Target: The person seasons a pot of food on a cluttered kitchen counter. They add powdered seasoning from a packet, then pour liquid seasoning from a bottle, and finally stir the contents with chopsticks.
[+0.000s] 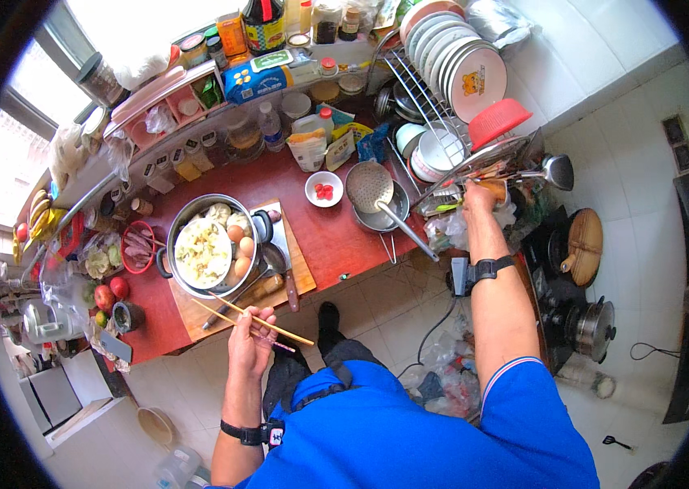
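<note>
Two wooden chopsticks (280, 332) are gripped in my left hand (250, 345) in front of the counter edge. Beyond them a steel pot (168, 227) with black handles stands on a wooden cutting board (305, 276). Inside the pot are a bowl of chopped yellowish food (201, 250), several eggs (242, 266) and pale buns (220, 213). A knife (291, 290) and a ladle (272, 257) lie beside the pot. My right hand (480, 200) reaches to the utensils at the dish rack's end, next to an orange-brown container (496, 188). Its fingers are partly hidden, so any grasp is unclear.
Right of the board, a white bowl with red pieces (324, 191) sits near a strainer ladle (370, 185) resting over a saucepan (402, 208). Plates (477, 82) and a red plastic basin (497, 122) fill the wire rack. Plastic bags (442, 373) lie on the floor.
</note>
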### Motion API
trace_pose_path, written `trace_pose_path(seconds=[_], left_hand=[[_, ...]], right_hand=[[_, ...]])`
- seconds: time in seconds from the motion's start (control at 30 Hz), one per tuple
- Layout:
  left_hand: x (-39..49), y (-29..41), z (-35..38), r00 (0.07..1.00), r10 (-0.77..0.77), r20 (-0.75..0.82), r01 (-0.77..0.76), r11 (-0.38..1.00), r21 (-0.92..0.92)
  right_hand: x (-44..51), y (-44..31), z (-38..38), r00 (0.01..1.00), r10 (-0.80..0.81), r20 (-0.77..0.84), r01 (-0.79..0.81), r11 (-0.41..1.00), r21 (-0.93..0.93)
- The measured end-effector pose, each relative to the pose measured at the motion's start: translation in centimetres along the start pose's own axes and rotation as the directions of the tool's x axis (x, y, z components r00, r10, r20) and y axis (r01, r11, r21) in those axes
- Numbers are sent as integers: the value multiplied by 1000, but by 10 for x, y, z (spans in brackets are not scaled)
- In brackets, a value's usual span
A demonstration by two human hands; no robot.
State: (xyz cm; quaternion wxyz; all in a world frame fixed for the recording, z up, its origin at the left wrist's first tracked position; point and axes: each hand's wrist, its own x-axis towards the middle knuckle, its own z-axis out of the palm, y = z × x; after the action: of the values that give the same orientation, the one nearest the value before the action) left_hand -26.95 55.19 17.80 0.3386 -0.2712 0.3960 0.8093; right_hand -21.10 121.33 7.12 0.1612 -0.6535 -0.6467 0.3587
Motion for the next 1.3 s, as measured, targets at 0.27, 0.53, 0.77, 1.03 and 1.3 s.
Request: trace_pose_path(seconds=[0.27, 0.53, 0.77, 1.03, 1.3], left_hand=[[-2, -14, -7, 1000, -6, 13, 6, 1000, 1], [-1, -10, 2, 998, -12, 55, 7, 997, 78], [-12, 3, 42, 996, 35, 84, -58, 954, 293], [-66, 20, 97, 825, 251, 506, -552, 550, 627], [-73, 56, 21, 824, 393, 407, -535, 307, 787]], right_hand=[[-8, -22, -31, 981, 11, -195, 4, 997, 76], [-121, -88, -124, 991, -131, 23, 99, 841, 532], [-184, -115, -185, 799, -567, -201, 588, 806, 64], [-417, -128, -119, 613, -349, 709, -51, 878, 476], [-519, -145, -3, 189, -242, 952, -371, 880, 297]])
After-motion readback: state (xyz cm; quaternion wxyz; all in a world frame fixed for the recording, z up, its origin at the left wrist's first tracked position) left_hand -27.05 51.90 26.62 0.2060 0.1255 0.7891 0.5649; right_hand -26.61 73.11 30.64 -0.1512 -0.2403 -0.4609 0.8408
